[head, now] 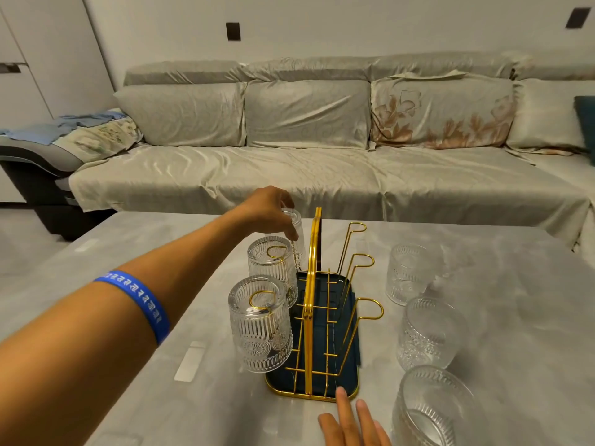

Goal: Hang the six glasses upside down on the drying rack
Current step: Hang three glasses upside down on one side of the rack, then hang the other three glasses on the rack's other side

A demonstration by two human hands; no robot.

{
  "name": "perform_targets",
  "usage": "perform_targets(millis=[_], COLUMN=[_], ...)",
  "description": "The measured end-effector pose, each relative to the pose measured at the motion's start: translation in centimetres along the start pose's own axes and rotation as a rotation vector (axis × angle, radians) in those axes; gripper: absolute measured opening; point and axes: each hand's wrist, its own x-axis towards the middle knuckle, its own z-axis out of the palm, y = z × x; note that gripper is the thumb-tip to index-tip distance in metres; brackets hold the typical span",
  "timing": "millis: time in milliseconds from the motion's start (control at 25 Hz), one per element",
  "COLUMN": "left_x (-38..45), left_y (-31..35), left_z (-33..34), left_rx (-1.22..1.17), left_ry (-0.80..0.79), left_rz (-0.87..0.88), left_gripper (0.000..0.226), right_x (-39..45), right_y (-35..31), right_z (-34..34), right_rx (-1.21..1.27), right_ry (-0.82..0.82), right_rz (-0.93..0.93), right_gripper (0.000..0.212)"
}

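A gold wire drying rack [310, 304] with a dark tray stands mid-table. Two ribbed glasses hang upside down on its left pegs, the near one [259, 326] and the middle one [272, 267]. My left hand [269, 209] grips a third upturned glass [295, 236] from above at the far left peg. The three right pegs [362, 263] are bare. Three more glasses stand upright on the table to the right: far [407, 273], middle [429, 333] and near [431, 410]. My right hand [349, 423] rests flat, fingers spread, touching the tray's front edge.
The grey marble-look table [515, 317] runs to a far edge near a covered sofa [322, 162]. A blue band circles my left forearm [135, 300].
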Motion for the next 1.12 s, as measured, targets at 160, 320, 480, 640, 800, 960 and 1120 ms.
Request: perform_targets(millis=[160,320,480,640,800,960,1120], left_x=[0.1,-0.2,-0.3,-0.2,-2.3,-11.5,-23.0], left_y=[0.4,0.3,0.1,-0.1,-0.2,-2.8,-5.1], left_z=[0.0,-0.2,-0.5,-0.2,-1.6,-0.9,5.6], left_rx=[0.026,0.038,0.011,0.016,-0.240,-0.765,-0.670], left_ry=[-0.009,-0.030,-0.058,-0.089,-0.009,0.631,0.646], left_rz=[-0.001,-0.035,-0.053,-0.081,-0.085,-0.240,-0.386], left_gripper=[0.063,0.061,0.060,0.063,0.065,0.029,0.015], right_x=[-0.2,0.2,0.1,0.0,0.2,1.0,-0.2], right_y=[0.2,0.2,0.1,0.3,-0.3,-0.6,0.2], right_z=[0.9,0.3,0.5,0.1,-1.9,-5.8,-8.0], right_rx=[-0.120,-0.059,-0.024,-0.004,0.253,0.482,0.775], right_ry=[0.053,0.058,-0.027,-0.085,-0.211,-0.453,-0.419], right_rz=[-0.018,-0.030,-0.004,0.014,0.054,0.134,0.240], right_gripper=[0.086,0.063,0.046,0.044,0.056,0.060,0.030])
